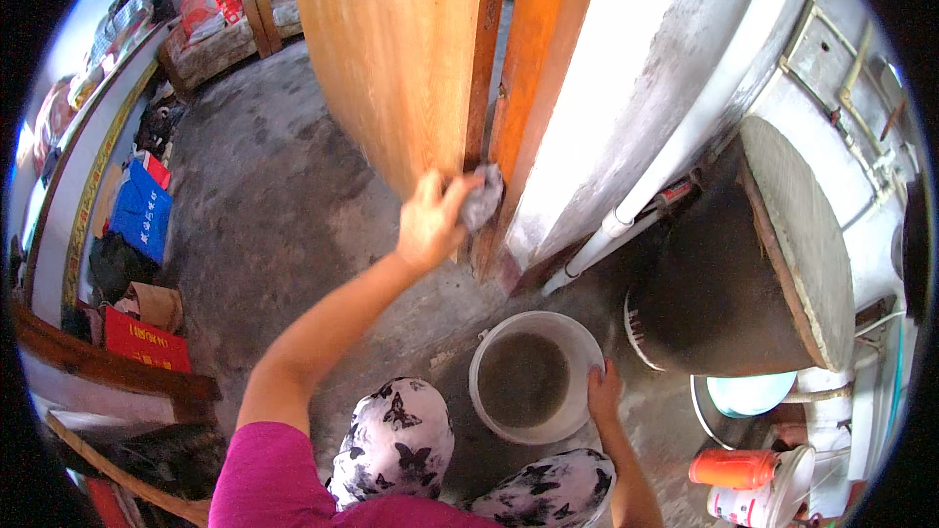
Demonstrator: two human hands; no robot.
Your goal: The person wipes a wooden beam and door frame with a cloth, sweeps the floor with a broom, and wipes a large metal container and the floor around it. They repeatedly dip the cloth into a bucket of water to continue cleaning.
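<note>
Pinching in the left hand [428, 225], at mid-frame, a crumpled grey cloth [481, 199] by the lower part of the wooden door frame [533, 68]; at lower centre, touching a pale bucket [579, 364] of murky water [523, 381] with the right hand [604, 393], impossible to tell how firmly closed.

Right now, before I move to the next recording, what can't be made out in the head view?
Head view: bottom of the bucket, hidden by murky water.
Head view: part of the grey cloth, covered by the left hand.
Head view: top of the wooden door, cut off by the upper edge.
Head view: finger placement of the right hand on the rim, too small to tell.
</note>
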